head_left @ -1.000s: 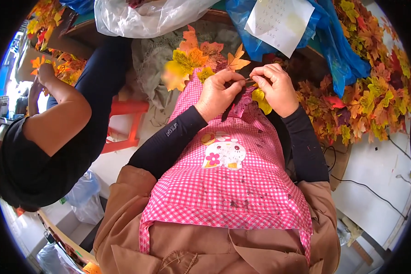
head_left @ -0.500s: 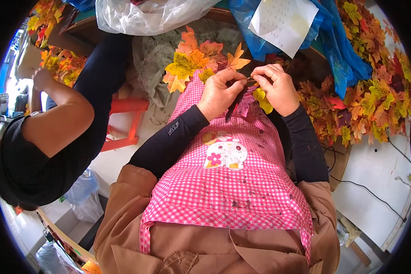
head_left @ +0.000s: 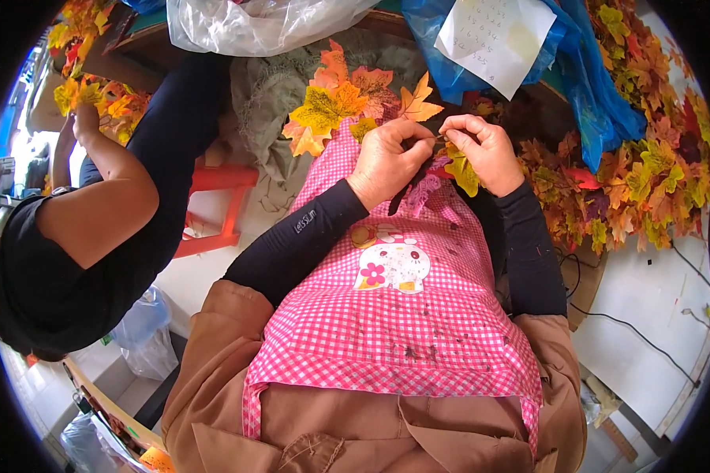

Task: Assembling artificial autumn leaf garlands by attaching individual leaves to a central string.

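My left hand (head_left: pixel 393 162) is closed round the stem end of an artificial maple leaf spray (head_left: pixel 331 108), whose orange, yellow and rust leaves fan out beyond my knuckles. Close beside it, my right hand (head_left: pixel 485 156) pinches a thin stem between thumb and fingertips; the fingers hide most of it. Just under the right fingers hangs a yellow-green leaf (head_left: pixel 462 169). A purplish-pink leaf (head_left: pixel 424 191) and a dark strip (head_left: pixel 403 197) dangle below the left hand, over my pink checked apron (head_left: pixel 386 331).
Piled artificial autumn leaves (head_left: pixel 639 181) fill the right side. A blue plastic bag (head_left: pixel 599 94), a paper sheet (head_left: pixel 493 43) and a clear bag (head_left: pixel 260 27) lie along the far edge. At left, a co-worker (head_left: pixel 79 252) sits near a red stool (head_left: pixel 221 209); a cable (head_left: pixel 631 323) runs at right.
Both hands have shifted slightly right, still close together. The yellow-green leaf shows more fully and has turned. The co-worker's hand has risen to a leaf cluster at far left.
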`<action>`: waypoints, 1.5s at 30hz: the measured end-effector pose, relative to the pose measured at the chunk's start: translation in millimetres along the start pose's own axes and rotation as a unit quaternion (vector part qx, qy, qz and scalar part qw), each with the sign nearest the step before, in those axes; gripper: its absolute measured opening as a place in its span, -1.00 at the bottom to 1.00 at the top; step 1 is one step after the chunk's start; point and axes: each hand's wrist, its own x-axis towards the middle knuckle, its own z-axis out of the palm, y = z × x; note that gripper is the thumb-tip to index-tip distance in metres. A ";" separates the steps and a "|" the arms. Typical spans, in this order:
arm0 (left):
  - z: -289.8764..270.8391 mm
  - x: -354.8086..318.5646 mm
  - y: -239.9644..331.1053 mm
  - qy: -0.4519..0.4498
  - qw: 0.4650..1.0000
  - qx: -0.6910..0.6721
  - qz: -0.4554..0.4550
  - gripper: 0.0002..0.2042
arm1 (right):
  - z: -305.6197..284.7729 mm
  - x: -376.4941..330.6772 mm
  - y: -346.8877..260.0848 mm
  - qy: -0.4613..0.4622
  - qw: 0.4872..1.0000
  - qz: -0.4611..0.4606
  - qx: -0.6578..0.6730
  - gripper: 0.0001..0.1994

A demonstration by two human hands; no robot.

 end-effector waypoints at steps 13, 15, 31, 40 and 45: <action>-0.3 -1.2 1.6 0.010 0.999 0.006 -0.041 -0.86 | 2.4 -1.9 -10.1 0.021 0.993 -0.050 -0.103 -0.92; -0.6 -1.4 1.5 0.012 0.999 0.009 -0.038 -0.86 | 2.6 -2.2 -10.3 0.024 0.992 -0.060 -0.113 -0.92; -2.1 2.3 8.6 0.002 0.996 0.091 0.002 -0.89 | 9.9 -3.1 -13.1 0.064 0.941 -0.205 -0.263 -0.94; -0.9 -11.1 -6.7 -0.022 0.994 0.105 0.035 -0.93 | 20.1 -8.9 2.7 0.056 0.966 -0.187 -0.172 -0.95; -3.9 -13.4 -10.3 -0.029 0.993 0.108 0.041 -0.94 | 21.3 -14.2 1.5 0.045 0.975 -0.170 -0.137 -0.95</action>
